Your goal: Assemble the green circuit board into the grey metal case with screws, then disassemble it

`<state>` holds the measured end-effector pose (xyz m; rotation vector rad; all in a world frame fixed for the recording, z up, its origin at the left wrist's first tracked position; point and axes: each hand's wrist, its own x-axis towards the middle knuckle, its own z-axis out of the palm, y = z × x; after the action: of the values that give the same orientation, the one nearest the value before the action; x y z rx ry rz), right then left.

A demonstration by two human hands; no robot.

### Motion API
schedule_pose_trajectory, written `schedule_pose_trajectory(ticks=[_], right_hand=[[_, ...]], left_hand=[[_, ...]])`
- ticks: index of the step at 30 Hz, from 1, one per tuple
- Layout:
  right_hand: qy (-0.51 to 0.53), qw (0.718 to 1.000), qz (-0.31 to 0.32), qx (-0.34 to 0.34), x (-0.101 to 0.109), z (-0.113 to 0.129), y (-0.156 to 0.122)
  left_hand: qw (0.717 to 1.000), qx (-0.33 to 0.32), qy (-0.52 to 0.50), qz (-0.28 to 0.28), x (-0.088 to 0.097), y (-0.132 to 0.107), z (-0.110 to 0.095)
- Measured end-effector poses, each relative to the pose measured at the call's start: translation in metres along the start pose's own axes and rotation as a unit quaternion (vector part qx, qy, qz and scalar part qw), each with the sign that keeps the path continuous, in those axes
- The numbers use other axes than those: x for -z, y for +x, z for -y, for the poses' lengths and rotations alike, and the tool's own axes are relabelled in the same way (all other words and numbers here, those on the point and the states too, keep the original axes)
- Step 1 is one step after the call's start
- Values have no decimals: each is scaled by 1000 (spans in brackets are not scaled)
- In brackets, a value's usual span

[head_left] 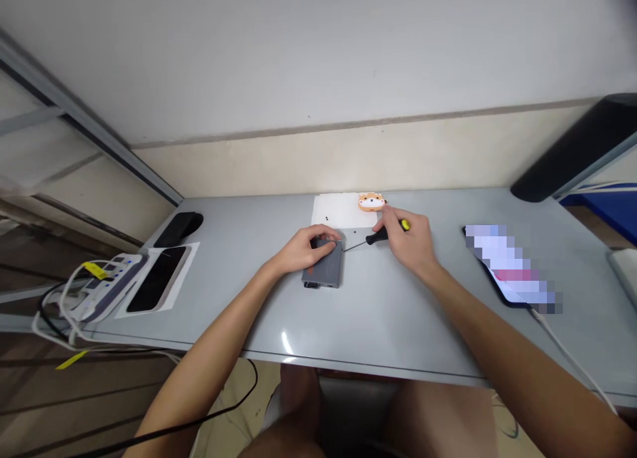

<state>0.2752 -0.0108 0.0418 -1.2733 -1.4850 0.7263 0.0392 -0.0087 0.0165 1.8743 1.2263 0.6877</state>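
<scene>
A small dark grey box lies on the desk in front of me, with a black part at its near left corner. My left hand rests over its far left side, fingers curled onto it and gripping it. In my right hand is a screwdriver with a black and yellow handle. Its thin shaft points left, and the tip is at the box's right side. Behind the box lies a white sheet of paper with small dark specks on it, possibly screws. An orange and white animal-face case sits on that sheet.
On the right, a phone with a lit, blurred screen has a white cable attached. To the left are a dark-screened phone on white paper, a power strip with cables, and a black object. A black cylinder stands at the back right.
</scene>
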Motion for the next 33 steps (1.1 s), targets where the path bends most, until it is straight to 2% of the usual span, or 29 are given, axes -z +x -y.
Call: schedule_pose_trajectory(ticks=[4,10,18,25,33], right_hand=[[6,1000,-16,-2,1,-2,0],[3,1000,-5,-6,0,-1,-1],[10,997,-70,-20,5,-4,5],[6,1000,3,-28,0,-6,3],[8,999,-13,-36,3,-3,4]], left_hand=[[1000,2,0,15,1,-1,0],[1000,-5,7,12,1,-1,0],[999,-26,40,0,1,0,0],[998,-37,41,3,1,0,2],[998,-46,54,2,0,0,2]])
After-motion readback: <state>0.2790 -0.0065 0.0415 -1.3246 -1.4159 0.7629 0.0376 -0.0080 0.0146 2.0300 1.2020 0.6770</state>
